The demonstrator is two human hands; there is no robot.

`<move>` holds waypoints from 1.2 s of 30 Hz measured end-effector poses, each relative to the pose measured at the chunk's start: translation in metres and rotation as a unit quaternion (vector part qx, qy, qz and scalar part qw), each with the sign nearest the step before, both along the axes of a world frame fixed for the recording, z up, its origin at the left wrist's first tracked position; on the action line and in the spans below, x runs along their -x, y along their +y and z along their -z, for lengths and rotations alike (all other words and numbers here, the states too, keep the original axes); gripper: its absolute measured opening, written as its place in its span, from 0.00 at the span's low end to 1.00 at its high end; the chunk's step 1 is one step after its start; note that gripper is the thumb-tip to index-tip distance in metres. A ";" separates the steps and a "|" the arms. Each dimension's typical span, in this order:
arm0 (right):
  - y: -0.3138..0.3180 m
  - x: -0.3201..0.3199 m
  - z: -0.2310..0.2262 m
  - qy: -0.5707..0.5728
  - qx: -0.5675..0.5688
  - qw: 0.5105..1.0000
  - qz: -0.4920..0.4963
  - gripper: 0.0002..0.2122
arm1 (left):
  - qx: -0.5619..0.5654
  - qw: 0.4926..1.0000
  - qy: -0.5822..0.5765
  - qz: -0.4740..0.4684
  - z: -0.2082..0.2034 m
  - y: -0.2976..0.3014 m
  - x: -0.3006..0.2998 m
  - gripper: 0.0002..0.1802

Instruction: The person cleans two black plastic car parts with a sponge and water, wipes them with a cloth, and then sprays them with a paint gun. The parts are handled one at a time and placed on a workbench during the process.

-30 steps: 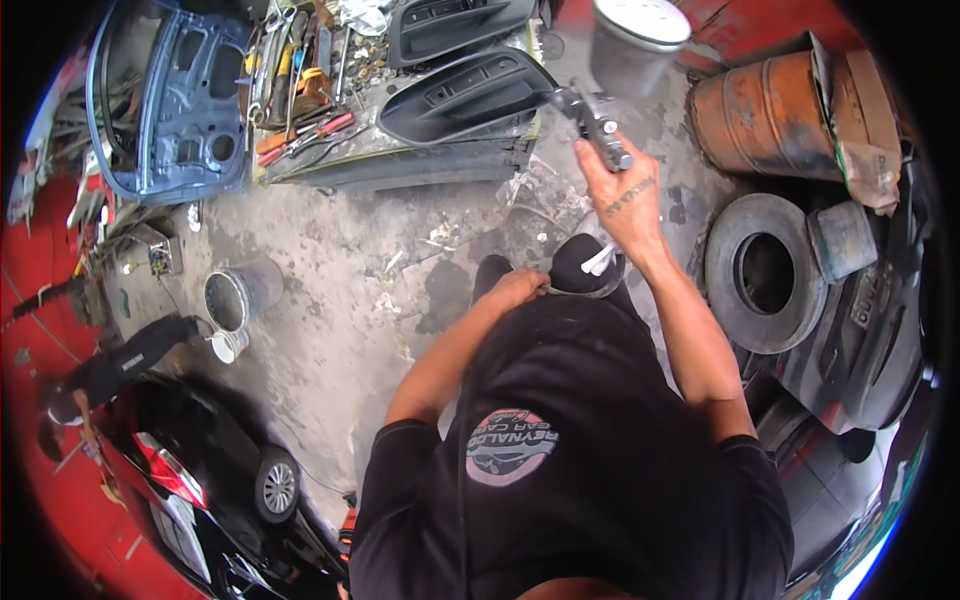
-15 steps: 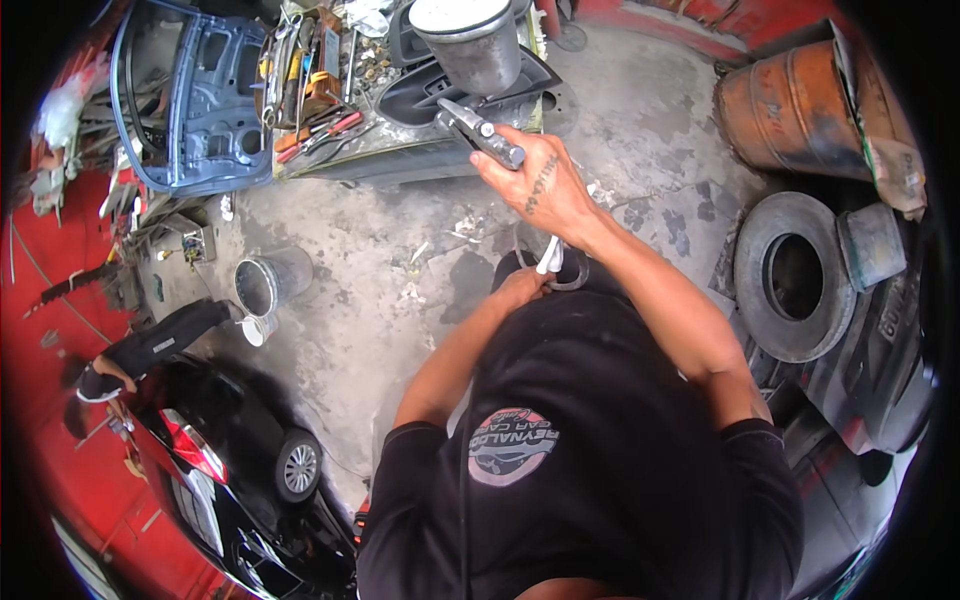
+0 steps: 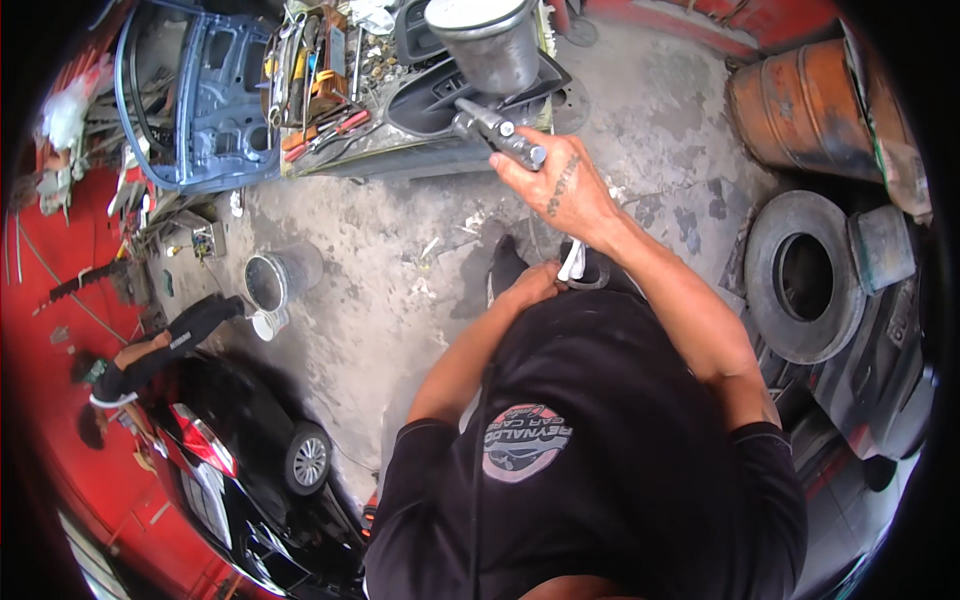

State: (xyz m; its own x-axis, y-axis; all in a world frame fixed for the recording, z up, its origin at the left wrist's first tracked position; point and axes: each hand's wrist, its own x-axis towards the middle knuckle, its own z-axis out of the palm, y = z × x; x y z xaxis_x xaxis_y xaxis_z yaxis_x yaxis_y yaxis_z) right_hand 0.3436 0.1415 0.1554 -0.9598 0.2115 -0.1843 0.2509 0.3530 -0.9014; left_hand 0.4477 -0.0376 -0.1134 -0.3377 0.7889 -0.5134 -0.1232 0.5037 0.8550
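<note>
My right hand [image 3: 565,185] is closed round a grey metal hand tool [image 3: 505,135], a long barrel-like piece with round metal ends. It holds the tool out in front, near the edge of the workbench; the tool's exact kind does not show. Close to my body, my left hand [image 3: 535,285] has its fingers curled beside a white strip [image 3: 572,262] and a dark rounded rim. What it grips is mostly hidden. Beyond the tool, a grey metal bucket [image 3: 490,55] with a white top stands on a black car door panel [image 3: 425,103] on the bench.
Pliers [image 3: 345,125] and a wooden tool box [image 3: 325,75] lie on the bench, beside a blue car door [image 3: 205,110]. A bucket [image 3: 268,283] stands on the floor. At right are a tyre [image 3: 752,280] and an orange drum [image 3: 790,105]. A person [image 3: 150,350] bends by a black car [image 3: 235,430].
My right hand with the metal tool has shifted slightly right and stays raised. The whole view has moved a little to the right. At left, more of the bending person shows.
</note>
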 end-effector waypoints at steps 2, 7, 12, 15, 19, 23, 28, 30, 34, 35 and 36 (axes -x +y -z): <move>-0.007 0.001 -0.004 -0.023 0.015 1.000 0.007 0.19 | -0.005 1.000 -0.031 0.003 -0.004 -0.004 0.007 0.18; -0.021 0.007 -0.011 -0.045 -0.037 0.993 0.098 0.25 | -0.061 0.988 0.041 0.137 0.021 -0.031 0.028 0.17; -0.048 0.019 -0.023 -0.042 -0.092 0.976 0.191 0.22 | -0.139 0.978 -0.013 0.157 0.033 -0.059 0.054 0.15; -0.073 0.024 -0.022 -0.046 -0.079 0.978 0.189 0.16 | -0.169 0.963 0.017 0.208 0.043 -0.069 0.072 0.14; -0.105 0.027 -0.020 -0.006 -0.062 0.986 0.153 0.14 | -0.187 0.942 0.054 0.273 0.031 -0.086 0.090 0.14; -0.116 0.034 -0.022 -0.045 -0.066 0.987 0.141 0.16 | -0.186 0.951 -0.041 0.246 0.049 -0.095 0.089 0.14; -0.112 0.044 -0.039 -0.078 -0.043 0.983 0.162 0.15 | -0.168 0.928 0.056 0.327 -0.001 -0.096 0.117 0.14; -0.108 0.042 -0.039 -0.092 -0.058 0.978 0.177 0.18 | -0.155 0.923 0.055 0.348 -0.005 -0.094 0.120 0.15; -0.088 0.029 -0.017 -0.063 -0.176 0.955 0.230 0.23 | -0.174 0.925 0.052 0.332 -0.006 -0.094 0.124 0.17; -0.088 0.033 -0.021 -0.050 -0.227 0.942 0.243 0.23 | -0.181 0.925 0.052 0.330 -0.001 -0.094 0.125 0.18; -0.087 0.035 -0.036 -0.071 -0.168 0.944 0.276 0.22 | -0.188 0.925 0.052 0.327 0.003 -0.094 0.124 0.19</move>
